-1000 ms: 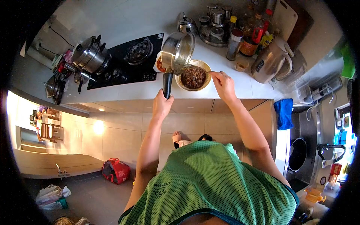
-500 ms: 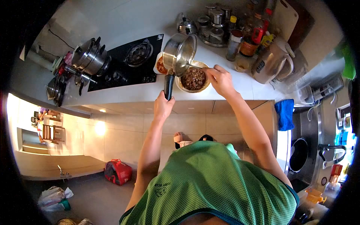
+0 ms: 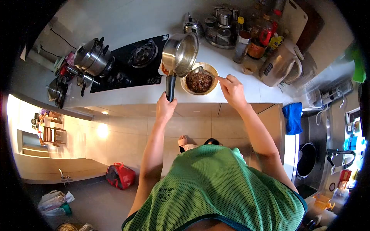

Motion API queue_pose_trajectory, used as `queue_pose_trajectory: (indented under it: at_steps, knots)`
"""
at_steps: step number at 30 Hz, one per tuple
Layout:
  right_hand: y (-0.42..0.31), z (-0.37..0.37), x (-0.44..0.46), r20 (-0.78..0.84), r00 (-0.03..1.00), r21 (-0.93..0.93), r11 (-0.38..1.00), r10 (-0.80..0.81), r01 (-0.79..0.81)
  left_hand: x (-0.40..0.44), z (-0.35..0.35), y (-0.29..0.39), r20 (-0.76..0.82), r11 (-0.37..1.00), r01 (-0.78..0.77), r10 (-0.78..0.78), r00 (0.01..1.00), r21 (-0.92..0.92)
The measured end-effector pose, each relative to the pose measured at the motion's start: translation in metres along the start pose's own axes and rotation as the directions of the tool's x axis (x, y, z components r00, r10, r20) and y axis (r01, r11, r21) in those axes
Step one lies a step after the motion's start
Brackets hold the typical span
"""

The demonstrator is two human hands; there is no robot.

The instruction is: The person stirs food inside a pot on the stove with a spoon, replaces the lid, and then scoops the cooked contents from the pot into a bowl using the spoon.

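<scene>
My left hand (image 3: 165,107) is closed round the black handle of a steel saucepan (image 3: 186,54), tilted with its opening toward the right, beside and partly over a pale bowl (image 3: 214,71). Dark, chunky food (image 3: 199,83) fills much of the bowl. My right hand (image 3: 230,89) pinches the handle of a metal spoon (image 3: 199,70), whose head is over the bowl's upper left part, at the food. Behind the saucepan, a white dish with red food (image 3: 163,69) is mostly hidden.
A black hob (image 3: 127,67) lies to the left, with steel pots (image 3: 90,57) at its far end. Behind and right of the bowl stand a kettle (image 3: 192,27), jars (image 3: 224,36), bottles (image 3: 257,42) and a large jug (image 3: 276,65). A blue cloth (image 3: 293,118) hangs near the sink.
The saucepan has shifted slightly left, away from the bowl. My right hand has moved a little down and right, and the spoon's head now shows over the bowl.
</scene>
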State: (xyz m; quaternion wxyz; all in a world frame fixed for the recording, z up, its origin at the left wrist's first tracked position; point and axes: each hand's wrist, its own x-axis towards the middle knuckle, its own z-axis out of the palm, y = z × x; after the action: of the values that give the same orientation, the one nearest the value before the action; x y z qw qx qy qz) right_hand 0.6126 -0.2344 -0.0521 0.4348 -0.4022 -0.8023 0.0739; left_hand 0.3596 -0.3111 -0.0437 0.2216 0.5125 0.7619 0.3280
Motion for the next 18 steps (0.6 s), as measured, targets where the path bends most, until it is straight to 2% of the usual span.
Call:
queue_pose_trajectory:
  at_steps: [2,8,10,11,13,14,16,18]
  knots:
    - [-0.001,-0.001,0.001,0.014,0.999,-0.034,0.999,0.033,-0.032,0.0,0.0,0.0,0.003,1.0,-0.007,0.007,1.0,-0.017]
    - [-0.009,0.006,0.002,-0.098,0.99,0.023,0.994,-0.103,0.106,0.004,0.003,-0.01,0.001,0.998,0.019,-0.019,1.0,-0.059]
    - [-0.003,0.0,-0.006,-0.004,0.995,0.034,0.994,0.104,-0.104,0.005,0.003,-0.015,-0.006,0.995,-0.011,0.01,1.0,-0.098]
    - [-0.002,0.001,-0.006,-0.004,0.994,0.034,0.994,0.106,-0.106,0.005,0.001,-0.017,-0.004,0.995,-0.011,0.01,1.0,-0.097]
    - [0.003,0.003,-0.002,-0.007,0.957,0.077,0.954,0.291,-0.289,0.005,-0.004,-0.018,0.148,0.938,0.122,-0.077,0.986,-0.325]
    - [0.005,0.006,0.002,-0.009,0.957,0.079,0.954,0.29,-0.289,0.004,-0.005,-0.016,0.146,0.939,0.12,-0.075,0.986,-0.324]
    - [0.007,0.012,0.013,-0.089,0.923,0.084,0.926,0.375,-0.369,0.002,-0.01,-0.01,0.233,0.865,0.202,-0.103,0.967,-0.459]
    - [0.006,0.013,0.023,-0.059,0.899,0.069,0.901,0.433,-0.429,-0.002,-0.013,-0.002,0.241,0.864,0.22,-0.119,0.963,-0.453]
